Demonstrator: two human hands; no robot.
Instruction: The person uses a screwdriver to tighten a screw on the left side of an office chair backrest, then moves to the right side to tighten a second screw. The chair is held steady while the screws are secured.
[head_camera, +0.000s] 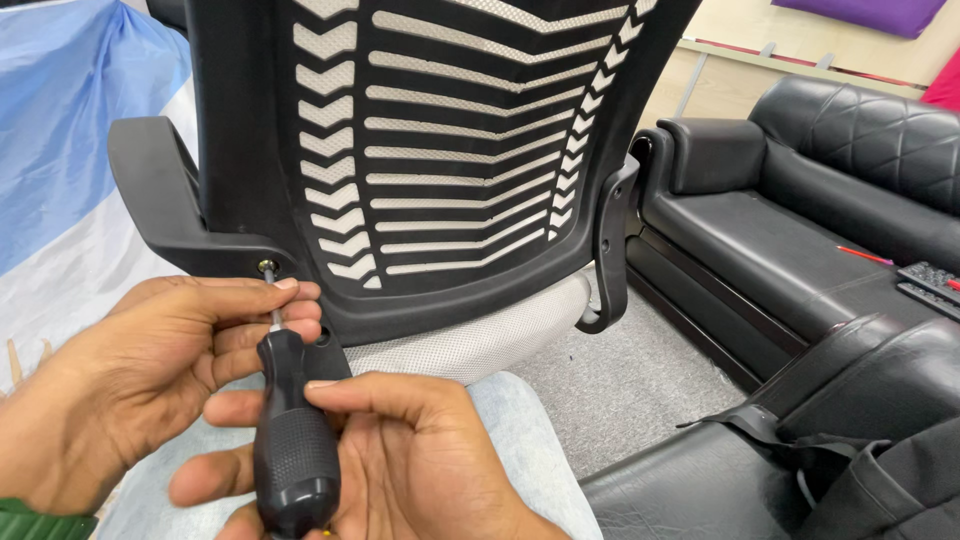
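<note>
Office chair (440, 150) fills upper centre of frame, seen from behind: black frame, pale mesh back with chevron slots, black armrests at left and right, grey mesh seat below. Black leather sofa (800, 250) at right, running to lower right, remote and red pen lying on its seat. Blue and white sheet (60, 130) at upper left.

Left hand (150, 380) comes in from lower left, palm turned right, fingers curled, thumb and index tips pinching the metal shaft just under the screw (267, 266) in the chair's left armrest bracket. Green sleeve edge at bottom left corner.

Right hand (420, 470) comes up from bottom centre, fingers wrapped around the handle, index laid across its upper part, thumb behind it.

Screwdriver (290, 440) in lower left centre: black textured handle, thin shaft pointing up, tip seated at the screw head. Handle tilted slightly, butt toward the camera.
</note>
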